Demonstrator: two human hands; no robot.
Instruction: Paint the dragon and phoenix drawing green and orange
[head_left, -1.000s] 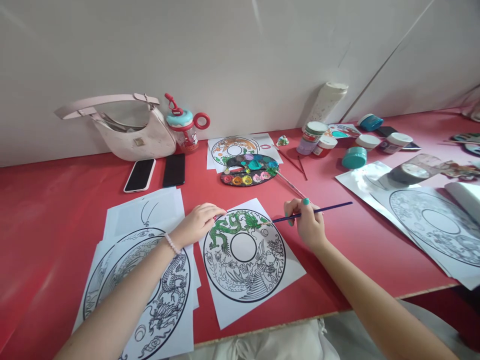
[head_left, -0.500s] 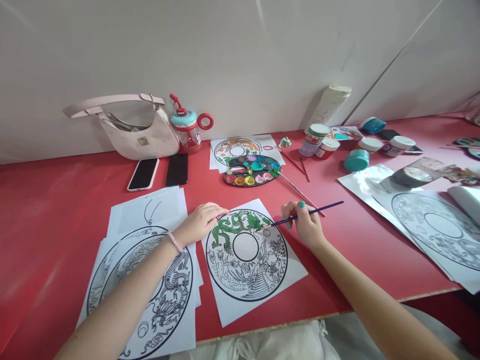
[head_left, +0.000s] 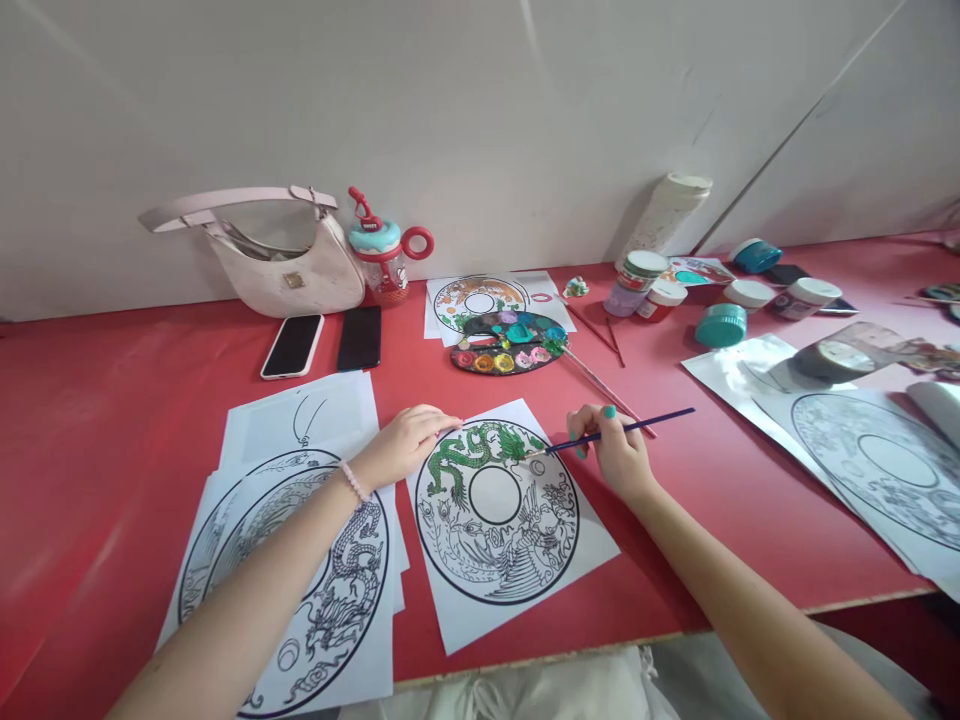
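My right hand [head_left: 613,450], right of the frame's centre, has its grip clamped on a slim, dark blue wooden paintbrush [head_left: 652,419], thumb and fingers together around the handle. The handle slants up toward the right, and its bristles reach the green-painted dragon's head on a white paper sheet printed with a round black-line dragon-and-phoenix design [head_left: 496,497]; whether they touch the paper I cannot tell. That sheet lies flat in the lower middle of the frame, the dragon's body green, the phoenix below it uncoloured. My left hand [head_left: 405,440], a pale pink beaded bracelet [head_left: 353,480] at its wrist, has its grip loose and unclosed, fingers stretched out onto the sheet's upper left edge. Under my left forearm, at the lower left, is a loose stack of white printed paper sheets [head_left: 360,640]. Just above the centre sits a black oval paint palette [head_left: 474,327] with many-coloured wells, and a thin reddish paintbrush [head_left: 607,390] leans from its right end down to the red tabletop [head_left: 97,430]. At the upper left, a white handbag [head_left: 292,275] stands beside a clear cup with a light blue lid and red ring handle [head_left: 386,275].
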